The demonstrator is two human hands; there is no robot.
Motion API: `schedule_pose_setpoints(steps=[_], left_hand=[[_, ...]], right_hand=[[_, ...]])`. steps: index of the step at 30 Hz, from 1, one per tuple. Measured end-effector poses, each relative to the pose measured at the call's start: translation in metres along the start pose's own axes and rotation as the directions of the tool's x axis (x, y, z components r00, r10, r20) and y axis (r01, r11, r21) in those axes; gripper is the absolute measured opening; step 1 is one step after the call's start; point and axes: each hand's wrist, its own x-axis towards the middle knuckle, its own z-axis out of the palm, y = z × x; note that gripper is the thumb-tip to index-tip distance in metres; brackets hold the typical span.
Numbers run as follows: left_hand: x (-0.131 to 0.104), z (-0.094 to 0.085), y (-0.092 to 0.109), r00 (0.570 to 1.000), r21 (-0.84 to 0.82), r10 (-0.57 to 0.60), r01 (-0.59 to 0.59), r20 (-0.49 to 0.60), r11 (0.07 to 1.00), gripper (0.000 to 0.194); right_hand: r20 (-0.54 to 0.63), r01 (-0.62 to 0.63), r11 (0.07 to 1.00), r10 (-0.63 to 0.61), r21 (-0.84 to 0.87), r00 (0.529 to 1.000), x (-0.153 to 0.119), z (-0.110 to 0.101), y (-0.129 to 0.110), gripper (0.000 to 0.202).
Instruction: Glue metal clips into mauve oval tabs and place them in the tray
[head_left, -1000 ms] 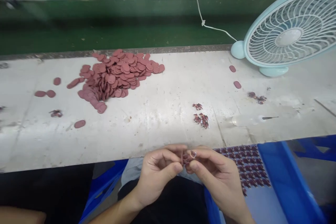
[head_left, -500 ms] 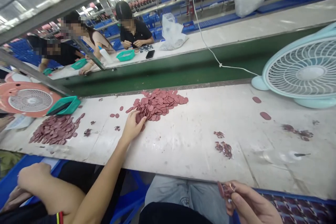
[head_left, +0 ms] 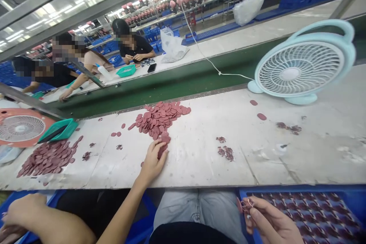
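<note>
My left hand (head_left: 154, 159) rests on the white table (head_left: 194, 164), its fingers curled around a few reddish-brown discs (head_left: 162, 148) just below a large pile of discs (head_left: 160, 118). At the lower right, over the table's front edge, my right hand (head_left: 270, 217) pinches a reddish disc with a small dark, thin-stranded piece (head_left: 247, 204). Small dark clusters (head_left: 226, 153) lie on the table between the two hands.
A light-blue fan (head_left: 300, 66) stands at the right, an orange fan (head_left: 21, 127) at the left beside a green basket (head_left: 58, 131). A blue tray (head_left: 305, 213) of dark pieces sits below the table edge. Another person's arm (head_left: 48, 217) is at lower left; people sit opposite.
My left hand has drawn some discs from the pile toward the front edge. My right hand still holds its pieces. The view has turned to the right, showing more of the blue tray.
</note>
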Motion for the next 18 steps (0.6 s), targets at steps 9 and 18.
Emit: schedule_pose_setpoints(steps=[9,18], left_hand=[[0.01,0.038,0.07,0.912,-0.068,0.286,-0.279,0.292,0.958,0.048],[0.012,0.011,0.081,0.895,0.051,0.322,-0.354,0.309,0.934,0.063]], right_hand=[[-0.313,-0.06,0.997,0.075,0.056,0.947,-0.036,-0.022,0.009,0.033],[-0.609,-0.026,0.988,0.116,0.155,0.785,-0.071,-0.073,0.009,0.039]])
